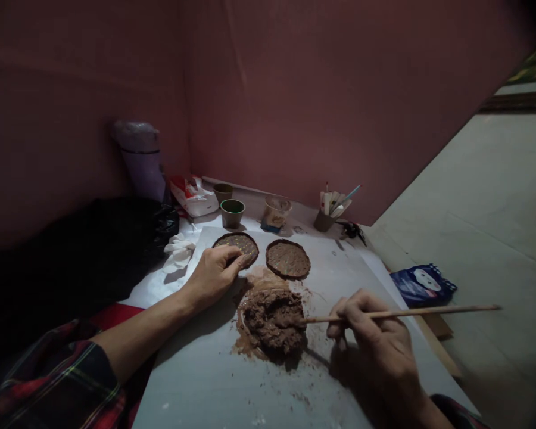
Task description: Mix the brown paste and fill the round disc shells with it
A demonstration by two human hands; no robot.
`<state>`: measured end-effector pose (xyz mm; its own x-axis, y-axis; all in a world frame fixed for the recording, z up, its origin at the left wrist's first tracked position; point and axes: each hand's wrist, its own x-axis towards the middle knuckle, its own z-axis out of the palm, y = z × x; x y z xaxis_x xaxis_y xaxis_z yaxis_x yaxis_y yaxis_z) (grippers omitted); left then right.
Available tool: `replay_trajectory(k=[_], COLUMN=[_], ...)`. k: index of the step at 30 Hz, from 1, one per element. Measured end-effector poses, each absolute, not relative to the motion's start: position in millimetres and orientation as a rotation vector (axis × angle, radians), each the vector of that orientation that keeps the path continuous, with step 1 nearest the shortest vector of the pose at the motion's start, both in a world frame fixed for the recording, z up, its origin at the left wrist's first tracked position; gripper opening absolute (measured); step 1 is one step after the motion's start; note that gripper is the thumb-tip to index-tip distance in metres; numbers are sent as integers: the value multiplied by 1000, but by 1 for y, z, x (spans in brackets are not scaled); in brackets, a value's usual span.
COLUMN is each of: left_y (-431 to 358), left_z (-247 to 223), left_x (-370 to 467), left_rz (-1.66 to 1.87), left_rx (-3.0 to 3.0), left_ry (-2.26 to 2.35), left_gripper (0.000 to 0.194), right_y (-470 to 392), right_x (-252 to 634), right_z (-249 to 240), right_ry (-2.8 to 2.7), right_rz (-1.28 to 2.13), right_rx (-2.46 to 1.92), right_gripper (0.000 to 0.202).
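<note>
My left hand (223,268) grips the near edge of a round, dark-rimmed disc (236,243) with a speckled face; the fingertips are partly hidden. Beside it lies a second round disc (288,260), its face coated in brown paste. In front of them a lumpy heap of brown, mud-like paste (274,322) sits on the white board (205,369), smeared around its edges. Held between the fingers of my right hand (375,333) is a thin wooden stick (411,311), nearly level, its left end touching the paste. Whether that end has bristles I cannot tell.
Behind the board stand two small pots (233,214), a clear tub (276,213) with blue at its base, and a cup of brushes and sticks (325,220). Crumpled tissue (178,253) and a black bag (84,250) lie left. A blue packet (424,285) is right.
</note>
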<state>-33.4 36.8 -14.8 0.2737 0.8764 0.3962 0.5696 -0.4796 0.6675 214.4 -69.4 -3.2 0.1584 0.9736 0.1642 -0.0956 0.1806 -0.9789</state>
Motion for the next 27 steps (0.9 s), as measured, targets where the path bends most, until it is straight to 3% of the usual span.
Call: replay_trajectory(k=[5,11,20,27], left_y=[36,37,37,35], left_z=[-14,-14,-15,-11], left_x=[-33,-33,-34,-35], left_rz=[1059,1067,1071,1322], left_rx=[2155,2162,2163,1930], left_ry=[1310,1304,1297,1341], left_gripper=[34,34,32,34], right_y=[-72,-75,-73,-75], right_x=[210,200,203,205], right_z=[0,-2,-2,-3], right_ry=[-1072,-1177,-1219,-1196], right_rz=[893,1038,936,916], right_rx=[-965,-1119,-1127,-1052], right_gripper=[25,25,23,22])
